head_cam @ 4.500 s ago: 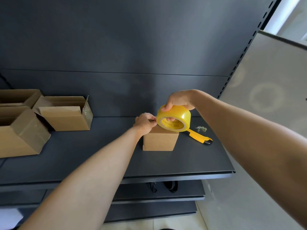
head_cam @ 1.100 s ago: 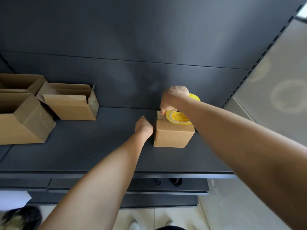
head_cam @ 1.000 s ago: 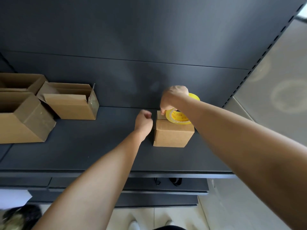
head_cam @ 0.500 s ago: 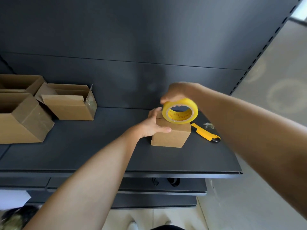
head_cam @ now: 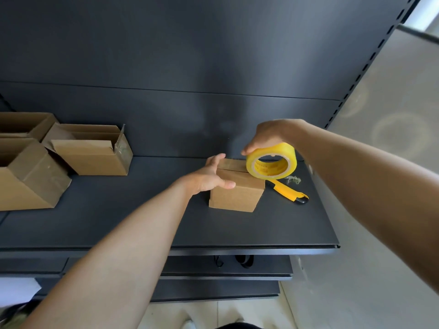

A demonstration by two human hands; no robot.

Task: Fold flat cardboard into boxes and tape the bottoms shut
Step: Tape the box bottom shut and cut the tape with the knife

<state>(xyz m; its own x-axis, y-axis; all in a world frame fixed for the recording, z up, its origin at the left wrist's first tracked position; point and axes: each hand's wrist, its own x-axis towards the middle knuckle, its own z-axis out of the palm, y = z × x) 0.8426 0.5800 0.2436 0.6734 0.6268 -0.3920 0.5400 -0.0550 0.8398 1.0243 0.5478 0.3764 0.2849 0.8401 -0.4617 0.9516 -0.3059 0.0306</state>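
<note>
**Four boxes, one roll, one knife**

Four cardboard boxes stand on the shelf (head_cam: 142, 222). One is a small closed box (head_cam: 234, 195) near the middle. Three bigger ones are grouped at the left: a near-left box (head_cam: 28, 176), an open-flapped box (head_cam: 95, 155) and a far-left box (head_cam: 21, 123). To the right are one roll of yellow tape (head_cam: 271, 162), one yellow utility knife (head_cam: 286, 191) and one crumpled scrap (head_cam: 293, 179). Two hands are in sight, the left hand (head_cam: 211, 176) and the right hand (head_cam: 268, 136). Two lower shelves (head_cam: 261, 267) show beneath.

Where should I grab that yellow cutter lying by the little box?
Pinch the yellow cutter across its narrow yellow body, coming down from above. It lies flat on the shelf, free on both long sides; its far end is hidden by the tape roll.
</note>
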